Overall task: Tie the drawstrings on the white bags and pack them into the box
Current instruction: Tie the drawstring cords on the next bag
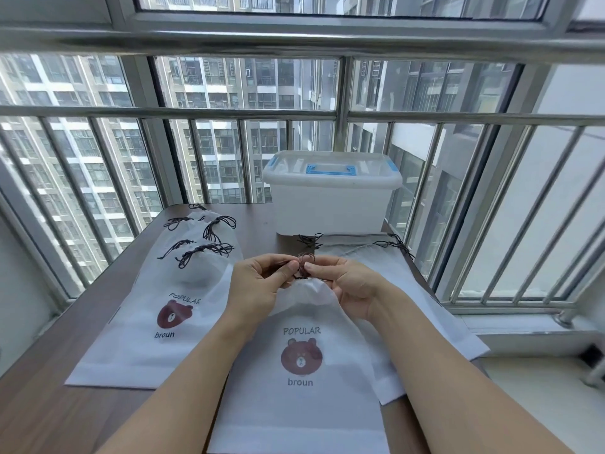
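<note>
Brown table (pixel 65 371), barred windows (pixel 229 142), daylit high-rises (pixel 82 126)

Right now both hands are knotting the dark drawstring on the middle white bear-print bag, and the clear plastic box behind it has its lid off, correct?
Not quite: the head view shows the clear plastic box with its blue-handled lid on. The rest holds: the left hand and right hand pinch the dark drawstring of the middle white bear-print bag.

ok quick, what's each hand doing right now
Left hand: pinching the dark drawstring of the front white bag.
Right hand: pinching the same drawstring.
</note>
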Action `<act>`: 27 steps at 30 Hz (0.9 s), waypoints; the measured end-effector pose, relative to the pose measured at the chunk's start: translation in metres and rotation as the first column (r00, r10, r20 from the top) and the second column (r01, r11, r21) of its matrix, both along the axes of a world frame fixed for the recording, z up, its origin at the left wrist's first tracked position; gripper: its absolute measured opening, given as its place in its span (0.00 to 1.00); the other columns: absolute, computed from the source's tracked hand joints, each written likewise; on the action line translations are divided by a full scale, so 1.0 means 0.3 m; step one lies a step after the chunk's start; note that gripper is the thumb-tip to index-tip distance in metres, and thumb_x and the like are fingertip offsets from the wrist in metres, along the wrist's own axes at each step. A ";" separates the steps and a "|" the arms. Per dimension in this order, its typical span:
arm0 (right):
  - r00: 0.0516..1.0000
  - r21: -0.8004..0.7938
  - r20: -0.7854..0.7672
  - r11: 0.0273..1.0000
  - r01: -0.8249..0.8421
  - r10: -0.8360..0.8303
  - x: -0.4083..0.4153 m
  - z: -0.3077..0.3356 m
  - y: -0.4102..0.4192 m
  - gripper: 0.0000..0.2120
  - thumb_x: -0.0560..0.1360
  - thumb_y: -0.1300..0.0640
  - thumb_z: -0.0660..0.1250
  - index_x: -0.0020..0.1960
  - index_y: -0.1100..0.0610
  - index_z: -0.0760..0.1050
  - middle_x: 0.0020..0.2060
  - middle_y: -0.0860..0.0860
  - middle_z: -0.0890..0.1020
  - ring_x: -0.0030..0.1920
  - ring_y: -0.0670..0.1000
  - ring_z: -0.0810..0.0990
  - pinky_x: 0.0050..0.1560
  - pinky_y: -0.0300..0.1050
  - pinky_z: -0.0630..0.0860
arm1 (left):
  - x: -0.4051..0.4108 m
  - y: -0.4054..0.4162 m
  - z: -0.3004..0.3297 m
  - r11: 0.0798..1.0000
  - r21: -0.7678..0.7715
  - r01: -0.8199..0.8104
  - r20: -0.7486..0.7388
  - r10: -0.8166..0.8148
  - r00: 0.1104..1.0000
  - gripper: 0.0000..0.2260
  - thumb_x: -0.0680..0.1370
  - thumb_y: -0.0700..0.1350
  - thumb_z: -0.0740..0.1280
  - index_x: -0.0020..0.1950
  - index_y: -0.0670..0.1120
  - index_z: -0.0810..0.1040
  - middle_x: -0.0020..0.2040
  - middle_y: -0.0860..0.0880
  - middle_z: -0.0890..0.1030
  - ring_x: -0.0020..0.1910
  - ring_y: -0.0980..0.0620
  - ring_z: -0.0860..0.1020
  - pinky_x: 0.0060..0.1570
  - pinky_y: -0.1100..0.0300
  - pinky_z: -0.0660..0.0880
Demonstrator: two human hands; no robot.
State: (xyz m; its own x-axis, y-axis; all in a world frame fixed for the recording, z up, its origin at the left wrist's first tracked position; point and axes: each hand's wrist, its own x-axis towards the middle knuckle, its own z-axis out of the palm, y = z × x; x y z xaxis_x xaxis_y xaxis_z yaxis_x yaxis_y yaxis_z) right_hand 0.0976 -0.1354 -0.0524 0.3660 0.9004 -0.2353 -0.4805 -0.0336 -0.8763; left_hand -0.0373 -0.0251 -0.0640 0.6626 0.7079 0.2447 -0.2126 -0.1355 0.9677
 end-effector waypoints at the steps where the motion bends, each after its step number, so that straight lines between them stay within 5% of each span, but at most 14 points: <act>1: 1.000 -0.003 0.020 1.000 0.018 -0.018 0.003 0.001 -0.002 0.15 0.75 0.68 0.71 0.61 0.65 0.80 0.51 0.59 0.84 0.47 0.56 0.83 0.44 0.45 0.83 | 0.001 0.005 -0.001 1.000 -0.007 -0.007 -0.003 0.007 1.000 0.04 0.75 0.37 0.73 0.47 0.43 0.86 0.37 0.46 0.85 0.34 0.55 0.77 0.38 0.67 0.76; 7: 0.856 -0.080 0.510 0.987 0.140 -0.080 0.066 0.014 -0.023 0.09 0.75 0.63 0.74 0.54 0.55 0.85 0.44 0.53 0.84 0.43 0.52 0.76 0.46 0.48 0.71 | 0.016 0.008 0.002 1.000 -0.028 0.006 -0.039 -0.008 0.999 0.03 0.75 0.37 0.73 0.45 0.44 0.86 0.34 0.51 0.83 0.33 0.57 0.77 0.40 0.68 0.76; 12: 0.816 -0.190 0.578 0.975 0.118 0.014 0.077 -0.005 -0.025 0.09 0.73 0.60 0.75 0.52 0.52 0.86 0.45 0.66 0.83 0.37 0.56 0.72 0.33 0.44 0.66 | 0.003 0.007 -0.002 0.996 0.080 0.040 -0.110 -0.031 0.993 0.04 0.76 0.38 0.73 0.44 0.46 0.86 0.37 0.51 0.86 0.36 0.58 0.81 0.42 0.67 0.76; 14: 0.790 -0.204 0.612 0.970 0.130 0.023 0.084 -0.005 -0.026 0.09 0.73 0.62 0.74 0.51 0.51 0.87 0.40 0.60 0.79 0.33 0.52 0.70 0.28 0.41 0.63 | 0.000 0.008 -0.007 0.989 0.138 0.053 -0.131 -0.035 0.991 0.04 0.76 0.38 0.73 0.44 0.47 0.86 0.40 0.49 0.87 0.40 0.56 0.83 0.44 0.66 0.77; 18: 0.790 -0.203 0.610 0.975 0.092 0.053 0.089 0.019 -0.039 0.13 0.71 0.63 0.74 0.54 0.51 0.85 0.45 0.53 0.85 0.37 0.48 0.73 0.32 0.36 0.67 | 0.001 0.005 -0.005 0.984 0.175 0.036 -0.125 -0.014 0.992 0.05 0.76 0.38 0.73 0.43 0.48 0.85 0.38 0.51 0.86 0.39 0.58 0.83 0.43 0.68 0.76; 22: 0.843 -0.174 0.536 0.983 0.059 0.044 0.069 0.034 -0.032 0.12 0.75 0.51 0.72 0.56 0.55 0.85 0.49 0.50 0.87 0.41 0.48 0.74 0.39 0.40 0.67 | 0.004 0.002 -0.003 0.983 0.181 0.043 -0.104 -0.024 0.994 0.06 0.76 0.37 0.72 0.44 0.47 0.85 0.38 0.52 0.86 0.38 0.59 0.83 0.43 0.69 0.76; 27: 0.773 -0.164 0.634 0.980 0.113 0.017 0.039 0.011 -0.021 0.15 0.74 0.47 0.75 0.52 0.58 0.84 0.41 0.52 0.80 0.41 0.50 0.71 0.37 0.45 0.65 | 0.003 -0.003 0.000 0.988 0.146 0.041 -0.043 -0.035 0.998 0.05 0.77 0.36 0.71 0.46 0.44 0.85 0.38 0.50 0.86 0.38 0.58 0.83 0.44 0.68 0.76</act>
